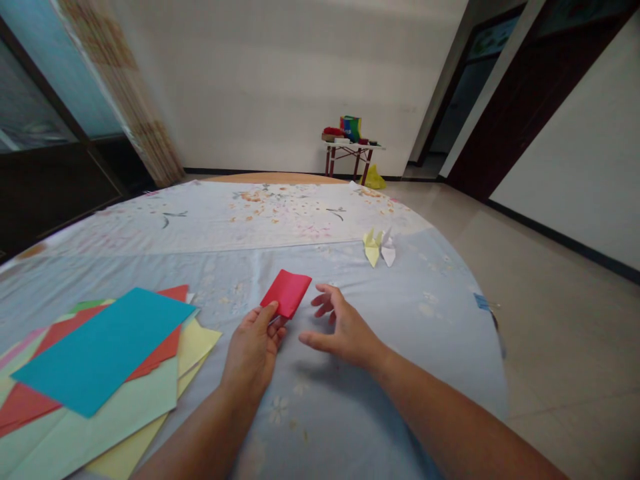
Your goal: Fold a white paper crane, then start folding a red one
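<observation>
A folded piece of red paper (287, 292) is pinched at its lower left edge by my left hand (257, 335), thumb on top and fingers beneath. It is held a little above the tablecloth. Just to the right of the paper, my right hand (340, 327) is open, its thumb and fingers spread apart and not touching the paper. Farther back on the right stand two folded paper figures with pointed tips, one yellow (371, 248) and one white (388, 248), side by side.
Loose sheets lie piled on the left, with a blue sheet (107, 350) on top of red, pale green and yellow ones. A floral tablecloth (430, 333) covers the round table. A blue clip (481, 301) sits at its right edge. A small side table (350, 148) holding items stands by the wall.
</observation>
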A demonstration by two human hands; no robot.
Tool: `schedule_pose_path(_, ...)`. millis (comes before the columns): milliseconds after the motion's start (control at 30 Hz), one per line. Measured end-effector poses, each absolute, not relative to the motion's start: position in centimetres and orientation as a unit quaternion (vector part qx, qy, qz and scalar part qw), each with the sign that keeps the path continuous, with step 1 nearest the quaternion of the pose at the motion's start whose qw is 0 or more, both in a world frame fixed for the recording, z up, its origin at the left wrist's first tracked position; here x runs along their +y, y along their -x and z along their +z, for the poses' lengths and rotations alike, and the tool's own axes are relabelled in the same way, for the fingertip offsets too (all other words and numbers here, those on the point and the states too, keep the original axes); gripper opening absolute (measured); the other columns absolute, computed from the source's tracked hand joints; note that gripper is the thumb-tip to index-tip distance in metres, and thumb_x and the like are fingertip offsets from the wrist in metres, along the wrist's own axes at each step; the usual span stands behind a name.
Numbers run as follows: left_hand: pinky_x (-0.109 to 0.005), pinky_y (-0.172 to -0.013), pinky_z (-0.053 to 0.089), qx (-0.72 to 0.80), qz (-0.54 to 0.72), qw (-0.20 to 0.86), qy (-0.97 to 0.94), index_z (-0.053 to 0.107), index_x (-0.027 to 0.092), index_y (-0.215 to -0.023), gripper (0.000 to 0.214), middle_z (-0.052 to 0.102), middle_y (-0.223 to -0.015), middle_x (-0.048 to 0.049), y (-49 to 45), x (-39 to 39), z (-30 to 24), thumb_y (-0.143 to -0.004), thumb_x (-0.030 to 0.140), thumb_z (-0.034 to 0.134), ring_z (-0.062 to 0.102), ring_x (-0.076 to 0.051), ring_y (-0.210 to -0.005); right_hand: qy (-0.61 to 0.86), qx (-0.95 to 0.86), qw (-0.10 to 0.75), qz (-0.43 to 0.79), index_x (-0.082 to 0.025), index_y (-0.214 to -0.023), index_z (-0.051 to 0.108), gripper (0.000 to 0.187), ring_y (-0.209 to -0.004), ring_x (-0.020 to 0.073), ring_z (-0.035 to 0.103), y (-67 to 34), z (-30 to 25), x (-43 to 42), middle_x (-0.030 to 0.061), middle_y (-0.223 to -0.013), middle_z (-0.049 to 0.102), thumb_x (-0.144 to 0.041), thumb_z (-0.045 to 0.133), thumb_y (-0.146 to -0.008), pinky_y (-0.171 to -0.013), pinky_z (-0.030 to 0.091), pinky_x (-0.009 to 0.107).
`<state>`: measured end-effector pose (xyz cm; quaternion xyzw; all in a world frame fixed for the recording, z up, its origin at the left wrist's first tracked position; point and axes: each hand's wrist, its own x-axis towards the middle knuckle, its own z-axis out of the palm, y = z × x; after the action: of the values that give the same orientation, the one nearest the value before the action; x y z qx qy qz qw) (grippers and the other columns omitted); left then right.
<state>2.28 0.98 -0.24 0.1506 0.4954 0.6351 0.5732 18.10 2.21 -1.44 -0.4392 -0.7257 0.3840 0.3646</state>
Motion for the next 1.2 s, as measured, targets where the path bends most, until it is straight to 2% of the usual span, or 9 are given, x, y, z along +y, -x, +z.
schedule_pose_path(133, -0.015, -0.049, 0.047, 0.475, 0.649, 0.574, -0.154, 0.051, 0.016, -0.074, 0.007, 0.063, -0.067, 0.0014, -3.4, 0.3, 0.1, -0.078, 0.010, 0.054, 0.060, -0.007, -0.054, 0.448, -0.722, 0.366, 0.378, -0.020, -0.122, 0.033, 0.074, -0.083, 0.0157, 0.055, -17.3, -1.5, 1.9, 0.0048, -0.097, 0.058, -0.042, 0.071, -0.062, -0.071, 0.044, 0.030)
schedule_pose_path(300, -0.019, -0.053, 0.051, 0.438, 0.655, 0.593, -0.167, 0.053, 0.015, -0.076, 0.007, 0.066, -0.072, -0.0024, -4.3, -0.5, 0.4, -0.078, 0.009, 0.053, 0.063, -0.009, -0.057, 0.427, -0.726, 0.409, 0.350, -0.019, -0.116, 0.039, 0.061, -0.076, 0.0141, 0.055, -17.2, -1.1, 1.8, 0.0035, -0.091, 0.060, -0.035, 0.069, -0.065, -0.068, 0.044, 0.028)
schedule_pose_path(467, -0.018, -0.051, 0.051, 0.450, 0.621, 0.623, -0.155, 0.056, 0.014, -0.078, 0.004, 0.069, -0.079, -0.0054, -4.4, -0.9, 0.2, -0.075, 0.011, 0.057, 0.067, -0.013, -0.063, 0.429, -0.710, 0.451, 0.331, -0.018, -0.105, 0.051, 0.030, -0.072, 0.0120, 0.055, -17.5, -0.4, 1.9, 0.0015, -0.081, 0.062, -0.024, 0.057, -0.076, -0.068, 0.044, 0.026)
schedule_pose_path(567, -0.018, -0.050, 0.051, 0.456, 0.611, 0.630, -0.147, 0.057, 0.013, -0.079, 0.007, 0.070, -0.083, -0.0072, -4.5, -1.0, 0.0, -0.074, 0.008, 0.057, 0.068, -0.015, -0.069, 0.438, -0.696, 0.457, 0.341, -0.018, -0.095, 0.057, 0.018, -0.069, 0.0112, 0.055, -17.6, -0.1, 2.0, 0.0005, -0.075, 0.062, -0.021, 0.054, -0.077, -0.066, 0.044, 0.025)
schedule_pose_path(833, -0.018, -0.052, 0.053, 0.433, 0.605, 0.653, -0.141, 0.060, 0.011, -0.084, 0.014, 0.071, -0.085, -0.0096, -4.7, -1.0, -0.2, -0.073, 0.004, 0.055, 0.068, -0.015, -0.070, 0.399, -0.673, 0.455, 0.426, -0.017, -0.097, 0.057, 0.023, -0.073, 0.0118, 0.057, -17.9, -0.3, 2.3, 0.0010, -0.081, 0.063, -0.020, 0.057, -0.074, -0.070, 0.046, 0.026)
schedule_pose_path(1100, -0.022, -0.065, 0.055, 0.414, 0.612, 0.654, -0.161, 0.059, 0.013, -0.096, 0.023, 0.070, -0.092, -0.0099, -4.8, -1.2, -0.3, -0.077, 0.003, 0.053, 0.067, -0.014, -0.075, 0.399, -0.670, 0.479, 0.403, -0.016, -0.099, 0.056, 0.022, -0.073, 0.0118, 0.057, -17.8, -0.3, 2.2, 0.0024, -0.083, 0.063, -0.018, 0.052, -0.077, -0.070, 0.046, 0.026)
schedule_pose_path(1200, -0.022, -0.065, 0.055, 0.408, 0.613, 0.658, -0.157, 0.060, 0.013, -0.096, 0.023, 0.070, -0.090, -0.0096, -4.9, -1.2, -0.2, -0.077, 0.003, 0.053, 0.067, -0.014, -0.073, 0.388, -0.670, 0.480, 0.412, -0.016, -0.100, 0.055, 0.024, -0.074, 0.0120, 0.058, -17.8, -0.3, 2.2, 0.0023, -0.083, 0.063, -0.017, 0.053, -0.076, -0.072, 0.047, 0.026)
